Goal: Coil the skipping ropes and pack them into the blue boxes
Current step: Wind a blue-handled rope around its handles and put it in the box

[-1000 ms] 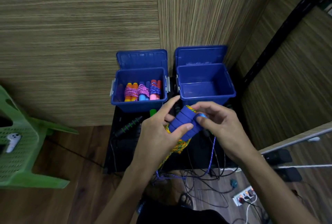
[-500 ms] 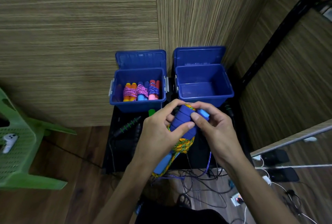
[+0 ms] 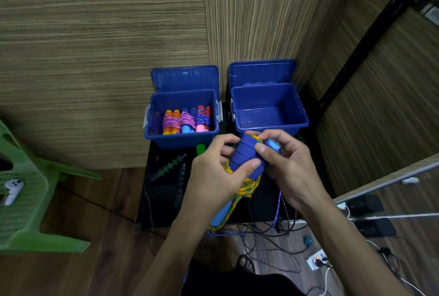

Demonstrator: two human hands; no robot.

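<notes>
Both hands hold a skipping rope's blue ribbed handles [image 3: 247,155] in front of the two open blue boxes. My left hand [image 3: 213,177] grips the handles from the left, thumb across them. My right hand [image 3: 285,165] pinches them from the right, near a light blue end cap [image 3: 273,144]. Yellow-green rope [image 3: 247,187] is coiled around the handles below my thumbs, and a purple strand [image 3: 276,210] hangs down. The left blue box [image 3: 152,134] contains three coiled ropes [image 3: 186,121]. The right blue box [image 3: 301,115] is empty.
The boxes stand on a black surface [image 3: 164,200] with black-and-green handles [image 3: 168,167] and a green piece [image 3: 200,149] lying on it. A green plastic chair [image 3: 28,200] holds a white controller [image 3: 11,190] at left. Cables and a power strip [image 3: 317,259] cover the floor below.
Both hands have lifted the handle bundle slightly toward the boxes and closed in on it; the right thumb moved onto the handles.
</notes>
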